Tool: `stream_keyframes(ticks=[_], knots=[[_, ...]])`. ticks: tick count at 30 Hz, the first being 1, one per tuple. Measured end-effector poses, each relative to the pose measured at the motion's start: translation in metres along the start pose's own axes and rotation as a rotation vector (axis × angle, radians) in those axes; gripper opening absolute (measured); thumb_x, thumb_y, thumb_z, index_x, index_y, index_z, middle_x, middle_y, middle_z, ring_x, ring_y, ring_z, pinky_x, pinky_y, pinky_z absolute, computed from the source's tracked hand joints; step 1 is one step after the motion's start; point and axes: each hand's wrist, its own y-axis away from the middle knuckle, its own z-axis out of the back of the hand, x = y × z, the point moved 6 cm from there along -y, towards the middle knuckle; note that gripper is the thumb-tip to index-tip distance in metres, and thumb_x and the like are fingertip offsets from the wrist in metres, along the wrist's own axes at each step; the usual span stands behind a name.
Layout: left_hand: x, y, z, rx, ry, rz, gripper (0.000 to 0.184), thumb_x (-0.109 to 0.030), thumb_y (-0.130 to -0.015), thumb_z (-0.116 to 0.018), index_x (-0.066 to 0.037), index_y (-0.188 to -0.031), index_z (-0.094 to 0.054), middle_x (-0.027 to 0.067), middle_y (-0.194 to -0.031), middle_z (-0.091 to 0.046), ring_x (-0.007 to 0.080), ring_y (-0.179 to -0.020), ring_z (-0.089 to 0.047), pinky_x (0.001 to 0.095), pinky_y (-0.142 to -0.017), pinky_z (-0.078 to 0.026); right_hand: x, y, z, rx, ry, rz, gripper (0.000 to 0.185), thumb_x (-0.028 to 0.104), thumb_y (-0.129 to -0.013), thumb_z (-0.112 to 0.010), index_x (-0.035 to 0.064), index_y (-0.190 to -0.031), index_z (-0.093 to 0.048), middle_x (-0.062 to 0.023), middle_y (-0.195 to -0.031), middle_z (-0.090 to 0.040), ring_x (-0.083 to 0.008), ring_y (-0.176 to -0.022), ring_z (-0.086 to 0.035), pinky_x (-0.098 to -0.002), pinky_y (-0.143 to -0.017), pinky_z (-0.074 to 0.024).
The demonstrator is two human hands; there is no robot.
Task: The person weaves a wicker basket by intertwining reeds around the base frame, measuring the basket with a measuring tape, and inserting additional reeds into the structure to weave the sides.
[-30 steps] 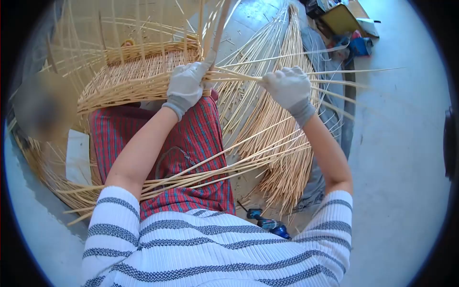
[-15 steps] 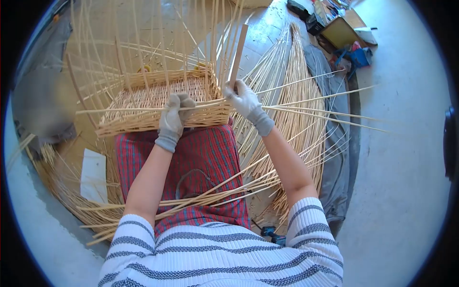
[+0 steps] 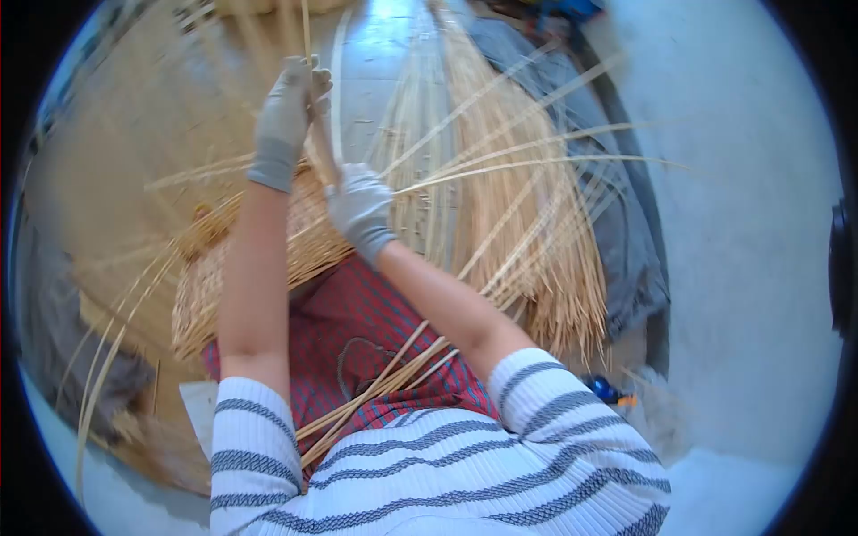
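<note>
A partly woven wicker basket with tall upright stakes rests tilted on a red plaid cloth over my lap. My left hand, in a pale grey glove, is raised above the basket's far corner, its fingers closed round an upright stake. My right hand, gloved too, is closed at the basket's corner on pale weaving canes that run out to the right. Close to both hands stands a flat wooden strip. My left forearm hides part of the basket, and the stakes are blurred.
A large bundle of canes lies on a grey cloth at the right. More loose canes cross my lap. A white board lies at lower left, and a blue object sits by my right elbow.
The basket has turned and tilted on my lap. My left hand has left the near rim and moved up to an upright stake. My right hand has shifted left along with the corner.
</note>
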Motion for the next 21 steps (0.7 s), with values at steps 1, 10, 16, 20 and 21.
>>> stream_keyframes(ticks=[1, 10, 16, 20, 21], knots=[[0.014, -0.009, -0.013, 0.105, 0.326, 0.147, 0.051, -0.044, -0.100, -0.051, -0.002, -0.129, -0.049, 0.0146, -0.106, -0.061, 0.0239, -0.094, -0.062, 0.0395, -0.083, -0.054, -0.002, -0.002, 0.000, -0.044, -0.005, 0.004, 0.032, 0.035, -0.082, -0.068, 0.0082, -0.097, -0.059, -0.0126, -0.093, -0.062, -0.0314, -0.090, -0.065, -0.0439, -0.074, -0.0526], [-0.011, 0.189, -0.006, 0.322, -0.715, 0.056, 0.053, -0.025, -0.095, -0.060, -0.002, -0.140, -0.044, 0.0159, -0.131, -0.056, 0.0262, -0.121, -0.055, 0.0370, -0.100, -0.045, -0.039, -0.026, -0.005, 0.021, -0.059, -0.081, 0.033, 0.033, -0.078, -0.070, 0.0113, -0.100, -0.057, -0.0108, -0.089, -0.068, -0.0291, -0.084, -0.068, -0.0424, -0.069, -0.0541], [-0.022, 0.392, 0.057, 0.353, -0.550, 0.666, 0.033, -0.007, -0.092, -0.062, -0.002, -0.125, -0.059, 0.0074, -0.106, -0.065, 0.0155, -0.101, -0.062, 0.0311, -0.090, -0.050, -0.081, -0.050, -0.032, 0.017, 0.140, 0.198, 0.036, 0.039, -0.085, -0.058, 0.0070, -0.095, -0.070, -0.0195, -0.087, -0.069, -0.0335, -0.080, -0.068, -0.0453, -0.068, -0.0528], [-0.045, 0.447, 0.144, -0.134, -0.765, 0.600, 0.030, -0.008, -0.094, -0.058, -0.003, -0.124, -0.060, 0.0046, -0.106, -0.066, 0.0132, -0.096, -0.061, 0.0281, -0.087, -0.050, -0.009, 0.014, 0.040, 0.320, 0.153, 0.059, 0.050, 0.052, -0.084, -0.061, 0.0032, -0.080, -0.071, -0.0184, -0.078, -0.068, -0.0336, -0.076, -0.065, -0.0460, -0.067, -0.0508], [-0.044, 0.460, 0.163, -0.269, -0.625, 0.566, 0.030, -0.009, -0.095, -0.058, -0.003, -0.125, -0.059, 0.0048, -0.109, -0.066, 0.0133, -0.098, -0.061, 0.0278, -0.086, -0.050, 0.019, 0.049, 0.055, 0.167, -0.071, 0.356, 0.042, 0.046, -0.084, -0.064, 0.0051, -0.089, -0.070, -0.0168, -0.084, -0.068, -0.0328, -0.081, -0.065, -0.0450, -0.073, -0.0508]])
